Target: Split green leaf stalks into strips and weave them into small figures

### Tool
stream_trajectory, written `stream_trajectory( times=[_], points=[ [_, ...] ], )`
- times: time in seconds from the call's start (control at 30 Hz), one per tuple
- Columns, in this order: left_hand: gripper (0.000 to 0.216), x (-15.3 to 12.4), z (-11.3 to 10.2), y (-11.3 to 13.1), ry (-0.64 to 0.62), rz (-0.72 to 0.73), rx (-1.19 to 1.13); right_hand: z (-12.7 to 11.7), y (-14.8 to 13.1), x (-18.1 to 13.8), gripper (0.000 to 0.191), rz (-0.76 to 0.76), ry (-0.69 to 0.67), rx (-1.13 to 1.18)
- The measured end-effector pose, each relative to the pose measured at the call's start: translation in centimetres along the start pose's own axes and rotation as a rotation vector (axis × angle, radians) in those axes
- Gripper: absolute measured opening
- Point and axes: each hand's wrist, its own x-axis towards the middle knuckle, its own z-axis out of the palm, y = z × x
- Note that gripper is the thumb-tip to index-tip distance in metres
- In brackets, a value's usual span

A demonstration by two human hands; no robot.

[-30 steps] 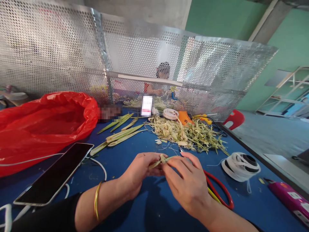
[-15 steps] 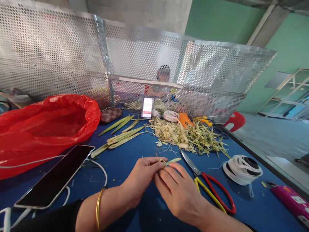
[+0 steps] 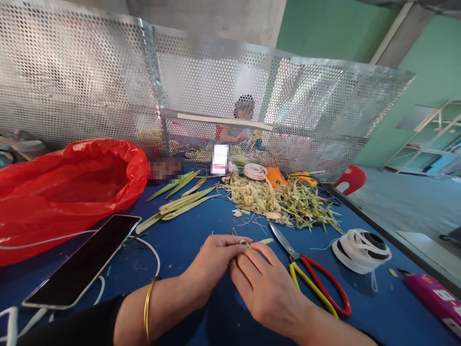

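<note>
"What is nearest?"

"A gold bangle (image 3: 147, 312) on the person's left wrist, then the left hand (image 3: 212, 269), its thumb and fingers pinched narrowly on a pale green strip (image 3: 266, 240)."

"And the right hand (image 3: 264, 283)?"

"It is curled close against the left, fingers at the same strip. Its thumb is hidden, so one cannot tell whether it grips or only presses."

"Where is the strip, exactly?"

"Above the blue table (image 3: 201, 223), bent at the left fingertips, with one end out beyond the right forefinger."

"What lies around the hands?"

"Scissors (image 3: 297, 257) with one red and one yellow handle, just beside the right hand; a white spool (image 3: 360, 252) farther right; a dark-screened phone (image 3: 84, 262) to the left, next to a red bag (image 3: 43, 223)."

"Farther on?"

"Long green leaves (image 3: 187, 201) at left, and a heap of scraps (image 3: 259, 199) at right, a white roll (image 3: 255, 176) at its far edge. Beyond stands a perforated screen (image 3: 209, 72), through which another person (image 3: 230, 136) shows."
</note>
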Motion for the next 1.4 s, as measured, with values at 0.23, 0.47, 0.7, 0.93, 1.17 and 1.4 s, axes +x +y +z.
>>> stream_trajectory(
  times=[0.23,0.47,0.7,0.93,1.17,1.4],
  points=[
    [0.023,0.2,-0.2,-0.4,-0.031,0.008,0.008,-0.1,0.0,0.2,0.026,-0.042,-0.029,-0.003],
    [0.029,0.4,-0.1,0.1,0.066,0.066,0.054,-0.2,1.0,0.2,0.012,0.501,0.159,0.365],
    [0.033,0.5,-0.5,0.8,0.076,0.142,0.025,-0.9,2.0,0.6,0.014,0.692,0.173,0.460],
    [0.033,0.4,-0.5,1.1,0.088,0.119,0.033,-0.8,2.3,0.5,0.011,0.733,0.130,0.529],
    [0.032,0.7,-0.8,1.0,0.119,0.101,0.009,-0.5,2.9,0.4,0.011,0.562,0.135,0.411],
    [0.034,0.8,-0.9,1.2,0.198,0.040,-0.076,0.1,3.6,-0.5,0.027,0.215,0.143,0.165]
  ],
)
